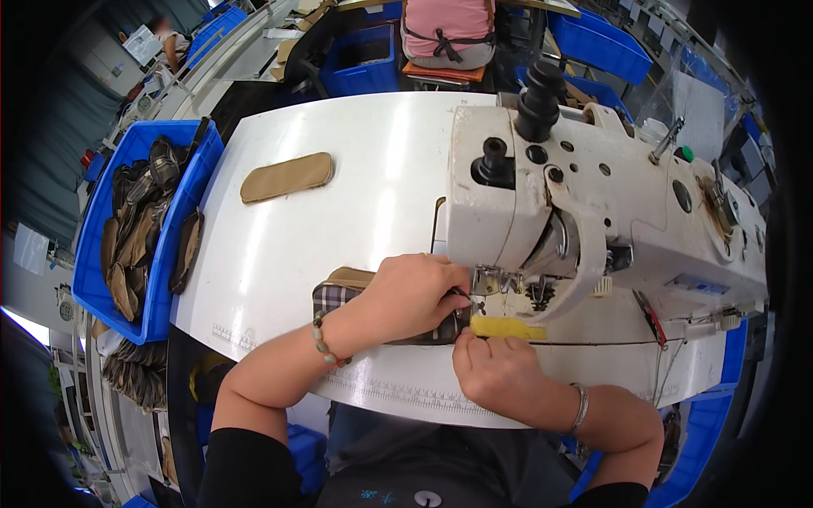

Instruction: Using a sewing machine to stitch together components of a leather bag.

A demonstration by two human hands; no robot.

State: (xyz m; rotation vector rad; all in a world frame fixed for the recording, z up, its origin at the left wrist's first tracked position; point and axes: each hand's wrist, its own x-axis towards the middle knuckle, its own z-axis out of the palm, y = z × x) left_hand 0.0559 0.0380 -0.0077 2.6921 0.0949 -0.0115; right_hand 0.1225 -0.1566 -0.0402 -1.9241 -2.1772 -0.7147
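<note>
A plaid fabric piece [334, 298] with a tan layer along its far edge lies on the white sewing table, close to the presser foot [495, 281] of the sewing machine [500, 161]. My left hand [415, 292] rests over it, fingers bent and closed on its right part beside the needle area. Its middle is hidden under this hand and wrist. At the near right corner of the fabric, my right hand [504, 372] is closed with thumb and forefinger pinched together; fingers seem to hold the edge. A yellow strip [508, 328] lies just beyond the right hand.
A tan rounded piece [288, 178] lies farther back on the tabletop. On the left, a blue bin [154, 306] holds several dark and plaid pieces. Red-handled snips [650, 317] lie under the machine arm. Someone in pink [447, 25] appears to sit across the table.
</note>
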